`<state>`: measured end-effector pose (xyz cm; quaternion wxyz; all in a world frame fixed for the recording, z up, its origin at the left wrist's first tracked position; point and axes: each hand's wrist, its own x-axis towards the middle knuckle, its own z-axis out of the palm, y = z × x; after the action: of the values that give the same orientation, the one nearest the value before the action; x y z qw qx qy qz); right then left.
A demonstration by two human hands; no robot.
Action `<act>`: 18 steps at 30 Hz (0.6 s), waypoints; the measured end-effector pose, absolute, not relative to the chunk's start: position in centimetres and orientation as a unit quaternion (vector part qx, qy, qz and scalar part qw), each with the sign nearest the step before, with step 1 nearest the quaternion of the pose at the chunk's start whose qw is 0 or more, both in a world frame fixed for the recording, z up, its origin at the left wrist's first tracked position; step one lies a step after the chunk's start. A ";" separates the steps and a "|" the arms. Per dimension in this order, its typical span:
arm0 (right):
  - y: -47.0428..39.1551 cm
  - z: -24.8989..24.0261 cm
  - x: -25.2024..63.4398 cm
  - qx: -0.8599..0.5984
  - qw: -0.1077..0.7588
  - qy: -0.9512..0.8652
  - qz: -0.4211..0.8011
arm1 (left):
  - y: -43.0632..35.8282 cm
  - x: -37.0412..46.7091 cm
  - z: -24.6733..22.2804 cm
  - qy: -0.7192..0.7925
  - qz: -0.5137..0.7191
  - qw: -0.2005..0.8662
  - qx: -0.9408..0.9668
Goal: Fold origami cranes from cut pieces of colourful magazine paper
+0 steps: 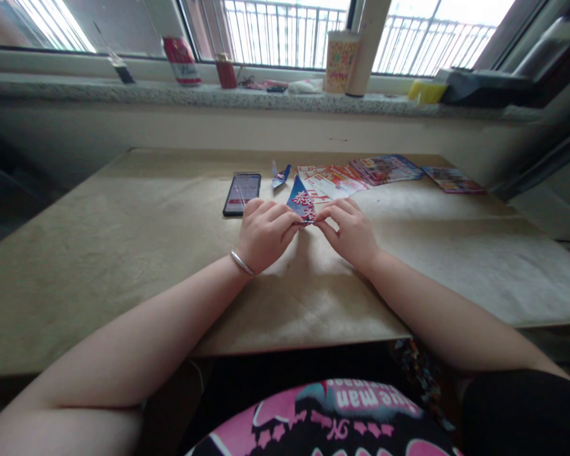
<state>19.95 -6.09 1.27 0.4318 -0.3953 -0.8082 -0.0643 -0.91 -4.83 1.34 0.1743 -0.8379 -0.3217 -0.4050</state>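
A folded piece of blue printed paper [300, 197] with red and white characters is held just above the table, its pointed end facing away from me. My left hand [270, 233] pinches its near left edge, and my right hand [346, 231] pinches the near right edge. Both sets of fingertips almost meet at the paper's near side. Behind it stands a small folded blue-and-white paper shape [280, 175]. Left of that lies a smartphone [242, 192] with its screen lit, its lower right corner close behind my left hand.
Printed orange-and-white sheets [335, 182] lie beyond my right hand, with colourful leaflets [387, 169] and another leaflet [455, 180] farther right. On the granite sill [147, 95] stand a red can [182, 61], a paper cup [341, 62] and other small items.
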 end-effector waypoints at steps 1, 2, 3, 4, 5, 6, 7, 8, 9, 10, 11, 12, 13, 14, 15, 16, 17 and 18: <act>-6.1 1.3 19.9 -0.396 0.433 -0.807 -0.061 | -4.8 -0.9 1.3 -0.324 -0.404 0.171 -0.838; -6.1 1.2 20.0 -0.396 0.436 -0.806 -0.059 | -4.8 -0.9 1.3 -0.326 -0.403 0.167 -0.839; -6.0 1.2 20.0 -0.396 0.438 -0.805 -0.057 | -4.8 -0.9 1.3 -0.329 -0.402 0.163 -0.839; -6.0 1.2 20.0 -0.395 0.439 -0.805 -0.056 | -4.8 -0.9 1.3 -0.330 -0.401 0.160 -0.839; -5.9 1.1 20.0 -0.395 0.438 -0.806 -0.055 | -4.8 -1.0 1.3 -0.331 -0.401 0.160 -0.839; -5.9 1.1 20.1 -0.395 0.437 -0.806 -0.056 | -4.8 -1.0 1.3 -0.330 -0.402 0.161 -0.839; -5.9 1.1 20.1 -0.395 0.435 -0.807 -0.058 | -4.8 -1.0 1.3 -0.329 -0.403 0.163 -0.838; -5.9 1.1 20.1 -0.396 0.434 -0.807 -0.061 | -4.8 -1.0 1.3 -0.326 -0.405 0.166 -0.838; -5.9 1.2 20.1 -0.398 0.432 -0.807 -0.064 | -4.8 -0.9 1.3 -0.325 -0.405 0.168 -0.838; -5.9 1.2 20.0 -0.399 0.428 -0.808 -0.068 | -4.8 -0.9 1.3 -0.325 -0.404 0.169 -0.838; -6.0 1.3 20.0 -0.400 0.422 -0.810 -0.071 | -4.8 -0.9 1.3 -0.325 -0.402 0.170 -0.839; -6.0 1.4 20.0 -0.401 0.416 -0.813 -0.074 | -4.8 -0.9 1.3 -0.326 -0.399 0.171 -0.840; -6.1 1.4 20.0 -0.402 0.412 -0.814 -0.075 | -4.9 -0.9 1.4 -0.327 -0.396 0.170 -0.841; -6.1 1.4 20.0 -0.404 0.410 -0.815 -0.075 | -4.9 -0.9 1.4 -0.329 -0.395 0.170 -0.841; -6.1 1.4 20.0 -0.405 0.410 -0.814 -0.072 | -4.9 -0.9 1.4 -0.331 -0.395 0.170 -0.840; -6.1 1.4 20.0 -0.407 0.413 -0.812 -0.069 | -4.9 -1.0 1.4 -0.332 -0.396 0.171 -0.839; -6.1 1.4 20.0 -0.409 0.416 -0.810 -0.064 | -4.9 -1.0 1.4 -0.335 -0.396 0.171 -0.838; -6.1 1.4 20.0 -0.410 0.417 -0.809 -0.059 | -4.9 -1.0 1.4 -0.337 -0.396 0.171 -0.837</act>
<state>20.05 -6.06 1.39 0.4170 -0.4105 -0.8088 -0.0593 -0.97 -4.86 1.36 0.1713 -0.8366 -0.3372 -0.3962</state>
